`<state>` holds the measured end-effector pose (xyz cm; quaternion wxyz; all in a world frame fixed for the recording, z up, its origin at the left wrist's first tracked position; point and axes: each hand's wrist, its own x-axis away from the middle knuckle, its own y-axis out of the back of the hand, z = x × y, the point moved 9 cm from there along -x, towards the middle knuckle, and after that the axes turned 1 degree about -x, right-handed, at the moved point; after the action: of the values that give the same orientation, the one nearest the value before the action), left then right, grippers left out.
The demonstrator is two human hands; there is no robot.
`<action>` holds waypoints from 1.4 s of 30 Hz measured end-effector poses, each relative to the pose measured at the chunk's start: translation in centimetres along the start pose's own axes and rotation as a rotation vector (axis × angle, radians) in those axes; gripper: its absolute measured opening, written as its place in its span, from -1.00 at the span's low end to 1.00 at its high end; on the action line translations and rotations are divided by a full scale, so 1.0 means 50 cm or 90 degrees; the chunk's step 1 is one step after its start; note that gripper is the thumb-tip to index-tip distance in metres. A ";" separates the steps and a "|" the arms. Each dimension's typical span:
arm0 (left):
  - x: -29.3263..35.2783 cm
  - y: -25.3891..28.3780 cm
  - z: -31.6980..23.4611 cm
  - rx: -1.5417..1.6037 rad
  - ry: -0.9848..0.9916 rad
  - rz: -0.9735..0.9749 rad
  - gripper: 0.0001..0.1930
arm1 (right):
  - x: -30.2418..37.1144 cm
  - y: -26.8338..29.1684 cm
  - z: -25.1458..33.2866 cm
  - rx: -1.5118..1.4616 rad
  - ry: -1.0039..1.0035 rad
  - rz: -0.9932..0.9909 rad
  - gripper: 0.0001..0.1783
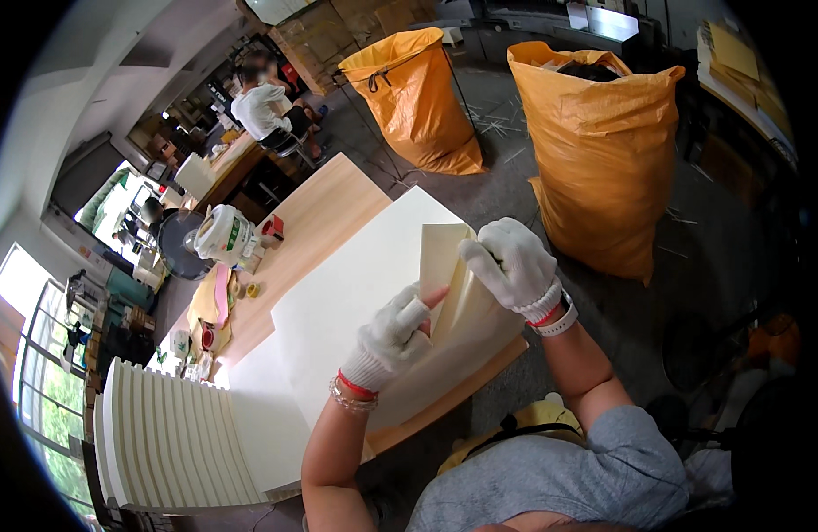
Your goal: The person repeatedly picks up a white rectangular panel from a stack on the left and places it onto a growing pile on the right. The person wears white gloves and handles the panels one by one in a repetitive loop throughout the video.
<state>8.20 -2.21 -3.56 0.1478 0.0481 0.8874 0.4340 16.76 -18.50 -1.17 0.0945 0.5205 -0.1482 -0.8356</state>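
A cream-white sheet of stiff paper or card (pixel 440 244) stands folded up between my hands, above the large white sheets (pixel 351 275) on the table. My left hand (pixel 389 335), in a white knit glove with bare fingertips showing, grips its near left edge. In a matching glove with a red cuff, my right hand (pixel 515 266) is closed at the fold's upper right edge, fingers pressed together on the sheet. The layers between my fingers are partly hidden.
Thick white folded sheets (pixel 174 439) stand stacked at the left. On the wooden table (pixel 325 204) are a white bucket (pixel 223 235), a red box (pixel 272 228) and tape rolls. Two orange sacks (pixel 418 106) (pixel 604 160) stand beyond. A seated person (pixel 265 111) is at another table.
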 end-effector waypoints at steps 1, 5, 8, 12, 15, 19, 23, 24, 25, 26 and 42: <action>-0.003 -0.011 0.004 -0.036 -0.007 0.067 -0.51 | -0.002 0.000 0.003 0.002 -0.014 0.005 -0.84; -0.006 0.005 -0.035 0.014 -0.066 -0.030 -0.55 | -0.007 0.001 0.012 0.020 -0.025 -0.006 -0.63; -0.006 0.008 -0.026 0.033 -0.084 -0.064 -0.52 | 0.003 -0.001 0.008 0.033 0.016 -0.034 -0.64; 0.001 0.012 -0.031 -0.039 -0.119 -0.098 -0.51 | 0.000 0.006 -0.005 -0.032 -0.066 -0.005 -0.65; -0.007 -0.001 -0.015 -0.041 -0.052 0.005 -0.51 | -0.005 0.006 0.000 -0.050 -0.071 -0.012 -0.66; -0.009 0.006 -0.044 0.001 -0.107 -0.042 -0.48 | -0.004 0.004 0.028 0.051 0.038 0.003 -0.75; -0.008 0.007 -0.031 0.025 -0.107 -0.100 -0.48 | -0.002 0.004 0.010 -0.010 -0.013 -0.014 -0.70; -0.007 0.007 -0.028 0.019 -0.093 -0.096 -0.50 | -0.002 0.007 0.005 -0.042 -0.035 -0.020 -0.71; -0.006 0.007 -0.025 0.013 -0.079 -0.092 -0.51 | -0.001 0.008 0.006 -0.029 -0.035 -0.019 -0.71; -0.006 0.002 -0.025 -0.012 -0.079 -0.062 -0.52 | 0.001 0.009 0.007 -0.017 -0.035 -0.018 -0.71; -0.011 -0.020 0.008 -0.036 -0.037 0.002 -0.59 | -0.001 0.011 0.006 -0.033 -0.049 -0.028 -0.72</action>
<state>8.89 -2.63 -4.47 0.1739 0.0576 0.8702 0.4574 16.51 -18.96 -0.81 0.0840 0.4882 -0.1186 -0.8605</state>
